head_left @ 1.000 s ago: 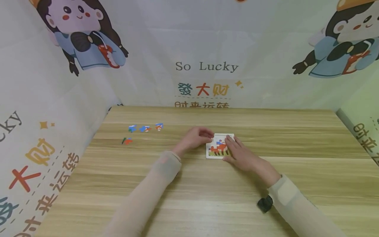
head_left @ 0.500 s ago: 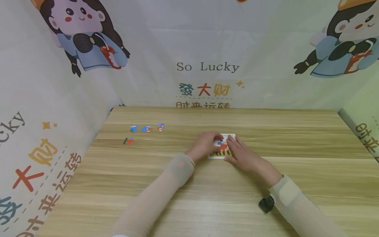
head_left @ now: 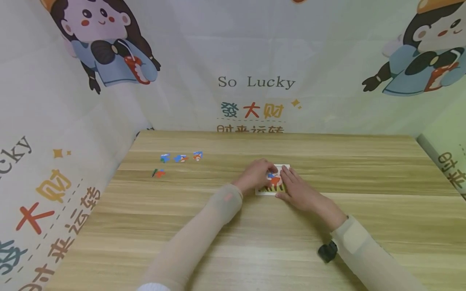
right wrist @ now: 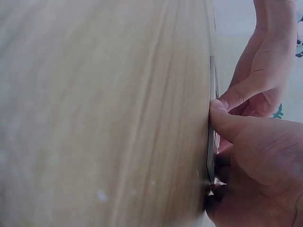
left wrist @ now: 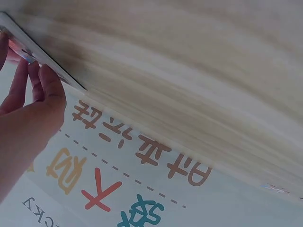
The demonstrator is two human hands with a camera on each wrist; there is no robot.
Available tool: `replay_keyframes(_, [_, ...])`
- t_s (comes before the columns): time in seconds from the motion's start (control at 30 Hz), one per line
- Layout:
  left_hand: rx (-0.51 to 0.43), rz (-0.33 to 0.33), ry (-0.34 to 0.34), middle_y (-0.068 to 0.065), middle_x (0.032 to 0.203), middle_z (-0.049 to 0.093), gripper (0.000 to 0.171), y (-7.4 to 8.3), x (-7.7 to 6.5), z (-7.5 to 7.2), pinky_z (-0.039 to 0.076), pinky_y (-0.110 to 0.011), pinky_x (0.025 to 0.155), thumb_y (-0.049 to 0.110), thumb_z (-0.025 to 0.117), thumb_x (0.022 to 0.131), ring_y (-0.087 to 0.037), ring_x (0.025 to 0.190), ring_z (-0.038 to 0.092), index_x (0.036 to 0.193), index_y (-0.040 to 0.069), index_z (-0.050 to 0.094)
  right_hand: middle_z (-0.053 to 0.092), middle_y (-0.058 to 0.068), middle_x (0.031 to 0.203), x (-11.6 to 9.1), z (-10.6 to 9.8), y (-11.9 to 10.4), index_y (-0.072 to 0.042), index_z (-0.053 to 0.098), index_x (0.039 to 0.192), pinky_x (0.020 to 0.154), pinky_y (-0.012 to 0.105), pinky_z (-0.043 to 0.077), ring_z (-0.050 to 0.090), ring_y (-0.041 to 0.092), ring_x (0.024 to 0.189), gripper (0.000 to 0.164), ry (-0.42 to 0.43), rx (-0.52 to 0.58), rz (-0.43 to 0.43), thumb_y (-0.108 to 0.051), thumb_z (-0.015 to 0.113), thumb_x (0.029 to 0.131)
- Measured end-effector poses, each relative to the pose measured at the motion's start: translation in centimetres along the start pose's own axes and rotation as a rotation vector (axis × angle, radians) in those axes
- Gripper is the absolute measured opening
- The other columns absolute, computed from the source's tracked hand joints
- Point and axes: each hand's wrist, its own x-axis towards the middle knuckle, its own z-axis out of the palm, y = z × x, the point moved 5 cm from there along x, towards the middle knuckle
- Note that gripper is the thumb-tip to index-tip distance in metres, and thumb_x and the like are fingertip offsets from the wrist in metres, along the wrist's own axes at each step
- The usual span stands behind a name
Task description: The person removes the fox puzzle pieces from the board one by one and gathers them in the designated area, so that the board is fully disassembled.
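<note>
A small square jigsaw board (head_left: pixel 265 194) with a white rim lies on the wooden table, partly filled with a red, blue and green picture. My left hand (head_left: pixel 256 176) reaches over its left half, fingers bent and tips together. In the left wrist view those fingertips pinch a small puzzle piece (left wrist: pixel 31 60) with blue on it, low over the board; the hand hides most of it. My right hand (head_left: pixel 302 194) holds the board at its right side. In the right wrist view its thumb (right wrist: pixel 218 106) presses on the near edge, and the other fingers are partly hidden.
Several loose puzzle pieces lie at the back left of the table, among them a blue and white one (head_left: pixel 198 156) and a red and green one (head_left: pixel 159 173). A printed cloth (head_left: pixel 320 76) hangs behind the table. A black device (head_left: pixel 327 251) sits at my right wrist.
My left hand has moved right, from the board's left edge to over its left half, and its fingers have come down onto the picture. The right hand has stayed on the board.
</note>
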Motion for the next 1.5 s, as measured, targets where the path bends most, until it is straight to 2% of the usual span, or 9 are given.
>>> replay_keyframes(0.17, [0.005, 0.008, -0.046, -0.008, 0.127, 0.060, 0.044, 0.2, 0.5, -0.1, 0.041, -0.034, 0.111, 0.006, 0.079, 0.081, -0.022, 0.120, 0.053, 0.123, 0.010, 0.065, 0.014, 0.037, 0.159, 0.0, -0.1, -0.1, 0.019, 0.021, 0.148, 0.122, 0.060, 0.017, 0.010, 0.053, 0.149, 0.070, 0.006, -0.003, -0.014, -0.025, 0.052, 0.103])
replay_keyframes(0.37, [-0.077, -0.021, -0.070, -0.009, 0.122, 0.055, 0.043, 0.0, 0.9, -0.1, 0.048, -0.031, 0.095, 0.001, 0.078, 0.080, -0.018, 0.105, 0.051, 0.118, 0.009, 0.062, 0.011, 0.037, 0.159, 0.0, -0.1, -0.2, 0.019, 0.019, 0.149, 0.123, 0.060, 0.016, 0.008, 0.053, 0.149, 0.070, -0.023, 0.003, -0.017, -0.025, 0.050, 0.104])
replay_keyframes(0.53, [-0.190, -0.025, -0.052, -0.010, 0.118, 0.059, 0.037, -0.4, 1.0, 0.0, 0.049, -0.027, 0.089, -0.004, 0.074, 0.081, -0.017, 0.101, 0.053, 0.115, 0.008, 0.062, 0.009, 0.035, 0.161, -0.1, 0.0, -0.1, 0.018, 0.017, 0.150, 0.123, 0.060, 0.015, 0.006, 0.052, 0.149, 0.070, -0.037, 0.009, -0.005, -0.026, 0.048, 0.105])
replay_keyframes(0.73, [-0.338, -0.060, -0.023, -0.011, 0.105, 0.063, 0.020, -1.1, 1.1, -0.2, 0.046, -0.019, 0.064, -0.003, 0.064, 0.090, -0.013, 0.079, 0.053, 0.108, 0.007, 0.062, 0.009, 0.034, 0.161, 0.1, 0.2, 0.0, 0.017, 0.016, 0.150, 0.123, 0.059, 0.014, 0.006, 0.052, 0.150, 0.071, -0.044, -0.010, -0.003, -0.028, 0.048, 0.105])
replay_keyframes(0.97, [-0.399, -0.066, 0.012, -0.010, 0.100, 0.063, 0.018, -1.3, 1.1, -0.4, 0.045, -0.016, 0.055, -0.003, 0.064, 0.089, -0.011, 0.069, 0.051, 0.105, 0.005, 0.063, 0.009, 0.035, 0.161, 0.2, 0.2, 0.1, 0.018, 0.017, 0.150, 0.124, 0.058, 0.013, 0.006, 0.052, 0.149, 0.071, -0.046, -0.018, 0.000, -0.028, 0.048, 0.105])
replay_keyframes(1.13, [-0.388, -0.052, 0.015, -0.009, 0.097, 0.061, 0.016, -1.4, 1.0, -0.6, 0.046, -0.017, 0.058, -0.003, 0.064, 0.090, -0.013, 0.073, 0.052, 0.104, 0.004, 0.063, 0.010, 0.035, 0.160, 0.1, 0.2, 0.1, 0.018, 0.018, 0.149, 0.123, 0.058, 0.014, 0.008, 0.052, 0.149, 0.071, -0.043, -0.030, -0.007, -0.028, 0.048, 0.105])
replay_keyframes(1.4, [-0.363, -0.028, 0.075, -0.013, 0.107, 0.067, 0.018, -2.0, 1.0, -1.3, 0.049, -0.027, 0.083, 0.000, 0.066, 0.090, -0.021, 0.096, 0.060, 0.106, 0.006, 0.066, 0.009, 0.035, 0.161, 0.2, 0.2, 0.1, 0.018, 0.017, 0.150, 0.124, 0.058, 0.013, 0.006, 0.052, 0.150, 0.071, -0.046, -0.021, -0.001, -0.028, 0.048, 0.105])
replay_keyframes(1.5, [-0.362, -0.034, 0.096, -0.012, 0.108, 0.068, 0.017, -2.3, 0.9, -1.6, 0.051, -0.029, 0.087, 0.002, 0.066, 0.090, -0.022, 0.099, 0.061, 0.105, 0.007, 0.067, 0.009, 0.035, 0.161, 0.2, 0.2, 0.1, 0.018, 0.017, 0.150, 0.124, 0.058, 0.013, 0.005, 0.052, 0.150, 0.071, -0.048, -0.017, 0.001, -0.028, 0.048, 0.105])
